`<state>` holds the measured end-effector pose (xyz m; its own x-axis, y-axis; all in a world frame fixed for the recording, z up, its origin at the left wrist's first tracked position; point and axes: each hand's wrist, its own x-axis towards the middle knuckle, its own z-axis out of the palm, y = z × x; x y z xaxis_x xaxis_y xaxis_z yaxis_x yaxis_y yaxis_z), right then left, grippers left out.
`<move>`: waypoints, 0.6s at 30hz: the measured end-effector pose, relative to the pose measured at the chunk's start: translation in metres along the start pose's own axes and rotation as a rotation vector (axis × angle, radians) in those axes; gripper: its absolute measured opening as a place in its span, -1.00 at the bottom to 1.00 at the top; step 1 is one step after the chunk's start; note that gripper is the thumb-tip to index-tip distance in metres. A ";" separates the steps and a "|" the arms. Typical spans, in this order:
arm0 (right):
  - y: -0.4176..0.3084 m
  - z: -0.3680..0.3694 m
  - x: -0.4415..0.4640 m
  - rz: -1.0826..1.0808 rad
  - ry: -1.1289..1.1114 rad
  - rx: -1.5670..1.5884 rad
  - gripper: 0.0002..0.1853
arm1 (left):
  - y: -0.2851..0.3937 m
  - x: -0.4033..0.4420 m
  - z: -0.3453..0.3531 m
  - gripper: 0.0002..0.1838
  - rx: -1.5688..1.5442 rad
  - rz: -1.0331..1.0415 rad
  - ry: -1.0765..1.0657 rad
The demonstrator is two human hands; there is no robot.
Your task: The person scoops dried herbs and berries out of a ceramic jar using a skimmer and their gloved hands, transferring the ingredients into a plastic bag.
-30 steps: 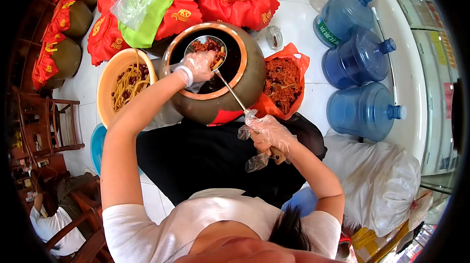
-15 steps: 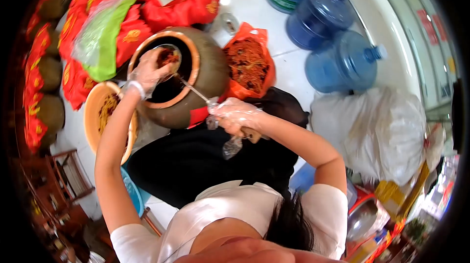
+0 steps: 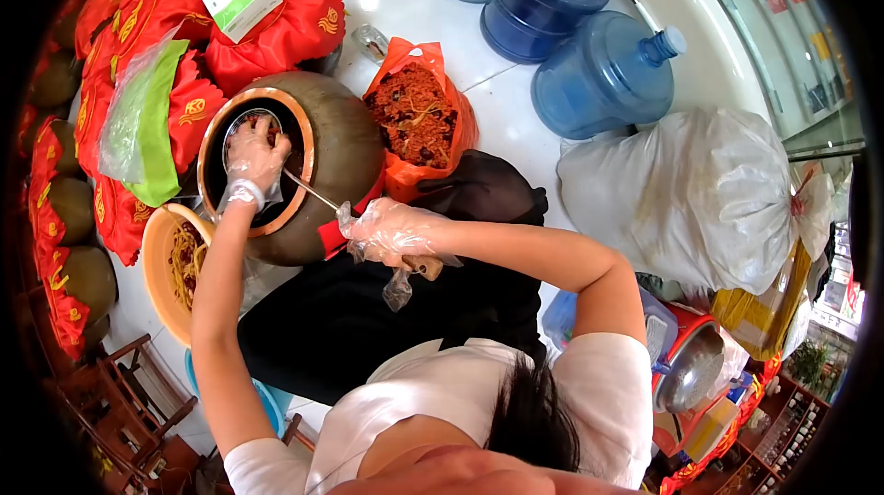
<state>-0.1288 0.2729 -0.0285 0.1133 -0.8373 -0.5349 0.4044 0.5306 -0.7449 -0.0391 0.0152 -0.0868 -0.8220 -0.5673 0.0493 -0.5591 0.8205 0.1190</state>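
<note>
A brown earthenware jar [image 3: 348,140] with a wide orange rim stands in front of me, its inside dark. My left hand [image 3: 256,159], in a clear plastic glove, reaches into the mouth. Its fingers are spread over reddish pieces in a round metal strainer [image 3: 311,189]. My right hand [image 3: 391,232], also gloved, is closed around the strainer's handle, whose wooden end [image 3: 424,267] sticks out below the palm. Against the jar's right side leans an orange plastic bag [image 3: 467,131] of red shredded food [image 3: 414,113]. Left of the jar, a pale orange basin [image 3: 166,297] holds yellowish strands and dark red pieces.
Red cloth-covered jars [image 3: 276,48] crowd the left, with a green-and-white box [image 3: 241,0] and a plastic packet [image 3: 152,122] on top. Blue water jugs [image 3: 603,76] and a stuffed white sack [image 3: 681,205] stand right. A glass [image 3: 370,42] lies behind the jar.
The view has shifted, so the surroundings sit further left. My left hand has gone lower into the strainer, fingers now spread downward. My right hand still grips the handle.
</note>
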 end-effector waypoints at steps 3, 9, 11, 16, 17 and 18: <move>0.002 -0.001 0.003 -0.003 -0.005 0.045 -0.62 | -0.008 -0.004 0.005 -0.57 0.007 0.028 0.043; -0.004 0.001 0.001 0.024 0.004 -0.007 -0.61 | -0.031 0.004 0.019 -0.70 0.282 0.352 -0.019; -0.006 0.000 -0.001 0.077 -0.035 0.147 -0.60 | -0.010 0.004 0.010 -0.71 -0.009 -0.018 0.034; 0.007 -0.001 0.007 0.063 0.032 0.195 -0.73 | -0.006 0.007 0.004 -0.71 -0.038 -0.072 -0.028; 0.010 0.000 0.009 0.069 0.007 0.184 -0.73 | -0.006 0.006 0.004 -0.71 -0.041 -0.101 -0.032; 0.010 0.001 0.011 0.054 0.048 0.145 -0.74 | -0.009 0.006 0.006 -0.71 -0.026 -0.087 -0.018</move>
<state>-0.1223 0.2690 -0.0413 0.0961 -0.7991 -0.5935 0.5258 0.5471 -0.6514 -0.0400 0.0048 -0.0933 -0.7725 -0.6347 0.0200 -0.6256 0.7661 0.1478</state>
